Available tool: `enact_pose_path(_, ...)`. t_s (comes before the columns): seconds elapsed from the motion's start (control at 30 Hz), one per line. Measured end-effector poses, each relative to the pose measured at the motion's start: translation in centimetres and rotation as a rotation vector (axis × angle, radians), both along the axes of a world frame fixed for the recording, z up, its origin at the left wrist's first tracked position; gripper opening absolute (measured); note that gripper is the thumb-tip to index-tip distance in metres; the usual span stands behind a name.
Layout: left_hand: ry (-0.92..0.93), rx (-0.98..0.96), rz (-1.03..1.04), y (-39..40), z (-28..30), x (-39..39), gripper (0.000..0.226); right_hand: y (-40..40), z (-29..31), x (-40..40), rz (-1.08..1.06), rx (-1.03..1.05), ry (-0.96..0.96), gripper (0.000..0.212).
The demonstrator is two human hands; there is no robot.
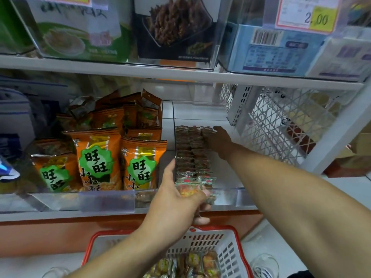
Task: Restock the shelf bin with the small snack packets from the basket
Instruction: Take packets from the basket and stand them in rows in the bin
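Observation:
A clear shelf bin (224, 192) on the middle shelf holds rows of small snack packets (190, 151) stacked on edge. My right hand (218, 140) reaches deep into the bin and rests flat against the right side of the rows at the back. My left hand (180, 199) is at the bin's front edge, shut on a small bunch of the same packets (189, 188). Below, a red-rimmed white basket (228, 245) holds several more loose packets (192, 263).
Large orange snack bags (96, 159) fill the bin to the left. A white wire mesh rack (281, 125) stands to the right of the bin. The upper shelf carries boxed goods and a price tag (307, 15).

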State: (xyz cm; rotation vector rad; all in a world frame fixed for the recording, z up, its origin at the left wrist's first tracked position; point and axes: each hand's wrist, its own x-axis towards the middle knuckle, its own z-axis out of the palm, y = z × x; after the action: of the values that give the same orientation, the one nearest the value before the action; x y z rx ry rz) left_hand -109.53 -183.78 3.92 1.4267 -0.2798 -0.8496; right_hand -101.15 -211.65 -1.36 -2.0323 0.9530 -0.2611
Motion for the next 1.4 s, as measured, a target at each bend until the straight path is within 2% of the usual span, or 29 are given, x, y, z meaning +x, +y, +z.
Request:
enact_pose_path(0.1, 0.011, 0.003, 0.000, 0.2, 0.2, 0.2, 0.106, 0.3, 0.1, 0.4, 0.048, -0.004, 0.030, 0.061)
enact_pose_path(0.23, 0.038, -0.012, -0.018, 0.5, 0.1, 0.2, 0.111, -0.1, 0.6, -0.7, -0.050, 0.078, -0.049, 0.074)
enact_pose_path(0.3, 0.070, -0.031, -0.004, 0.9, 0.0, 0.1, 0.110, 0.4, 1.6, -1.9, -0.048, 0.007, -0.013, 0.079)
enact_pose_path(0.37, 0.107, -0.061, 0.023, 1.4, -0.1, -0.1, 0.105, 1.5, 3.4, -3.3, -0.036, -0.157, -0.026, 0.070)
enact_pose_path(0.43, 0.152, -0.089, 0.041, 1.9, 0.1, -0.5, 0.097, 3.8, 5.7, -4.9, 0.021, -0.288, -0.172, 0.051)
enact_pose_path(0.5, 0.210, -0.115, 0.074, 2.4, 0.5, -0.9, 0.086, 7.4, 8.1, -7.2, 0.109, -0.282, -0.320, 0.030)
enact_pose_path(0.6, 0.314, -0.157, 0.104, 3.3, 1.6, -1.0, 0.052, 12.5, 10.6, -12.1, 0.356, -0.217, -0.395, 0.016)
enact_pose_path(0.63, 0.358, -0.179, 0.091, 3.5, 1.9, -1.0, 0.048, 13.9, 11.1, -13.8, 0.438, -0.200, -0.362, 0.020)
enact_pose_path(0.7, 0.424, -0.219, 0.076, 3.9, 2.4, -0.8, 0.056, 15.9, 11.5, -16.5, 0.536, -0.200, -0.217, 0.043)
enact_pose_path(0.8, 0.449, -0.257, 0.018, 4.1, 2.8, -0.8, 0.066, 17.3, 11.0, -17.8, 0.550, -0.252, -0.046, 0.073)
enact_pose_path(0.87, 0.458, -0.284, -0.052, 4.2, 2.9, -0.8, 0.074, 17.5, 10.3, -17.6, 0.570, -0.180, -0.081, 0.064)
enact_pose_path(0.93, 0.463, -0.293, -0.041, 4.2, 2.9, -0.7, 0.073, 17.2, 9.4, -17.2, 0.527, 0.032, -0.251, 0.040)
enact_pose_path(1.0, 0.479, -0.308, 0.004, 4.2, 2.9, -0.6, 0.057, 16.5, 8.9, -16.8, 0.410, 0.262, -0.397, 0.030)
enact_pose_path(1.07, 0.502, -0.321, 0.057, 4.2, 3.1, -0.5, 0.038, 15.7, 8.8, -16.6, 0.286, 0.347, -0.517, 0.028)
enact_pose_path(1.13, 0.508, -0.322, 0.086, 4.2, 3.1, -0.4, 0.033, 15.0, 9.2, -16.7, 0.239, 0.195, -0.618, 0.026)
enact_pose_path(1.23, 0.537, -0.356, 0.078, 4.1, 3.2, -0.4, 0.042, 15.2, 9.3, -17.2, 0.368, -0.079, -0.709, 0.022)
enact_pose_path(1.33, 0.556, -0.443, 0.054, 4.0, 3.3, -0.3, 0.048, 16.1, 8.6, -17.5, 0.573, -0.224, -0.595, 0.021)
enact_pose_path(1.4, 0.543, -0.482, 0.073, 4.0, 3.2, -0.2, 0.049, 16.2, 8.3, -17.5, 0.657, -0.249, -0.543, 0.019)
